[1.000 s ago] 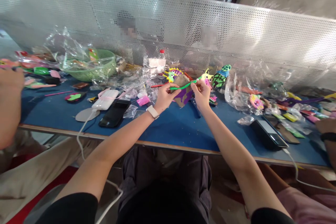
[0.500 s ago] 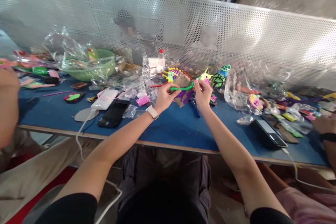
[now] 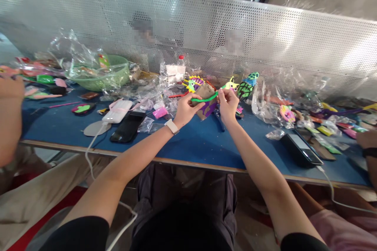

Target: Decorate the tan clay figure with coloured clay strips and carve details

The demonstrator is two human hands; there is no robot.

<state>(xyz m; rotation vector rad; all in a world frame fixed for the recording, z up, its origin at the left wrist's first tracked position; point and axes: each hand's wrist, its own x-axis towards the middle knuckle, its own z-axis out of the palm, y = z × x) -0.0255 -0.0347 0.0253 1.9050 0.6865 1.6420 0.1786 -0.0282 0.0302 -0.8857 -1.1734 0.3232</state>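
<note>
Both my hands are raised over the middle of the blue table (image 3: 188,145). My left hand (image 3: 186,108) pinches one end of a green foam strip (image 3: 206,98) and also holds a brown and purple foam piece (image 3: 207,106) behind it. My right hand (image 3: 227,104) is closed on the strip's other end, which curves upward between the two hands. A white watch sits on my left wrist. Just behind my hands stand finished foam animals: a yellow and purple one (image 3: 194,83) and a green turtle (image 3: 247,86).
A black phone (image 3: 128,126) and a white power bank (image 3: 118,111) with a cable lie at left. A green basket (image 3: 103,72) and plastic bags sit behind them. A dark tablet (image 3: 300,149) lies at right. Other people's arms show at both edges. A perforated metal screen backs the table.
The green strip has bent into a tighter curve as my right hand moved a little left and up. My left hand has hardly moved.
</note>
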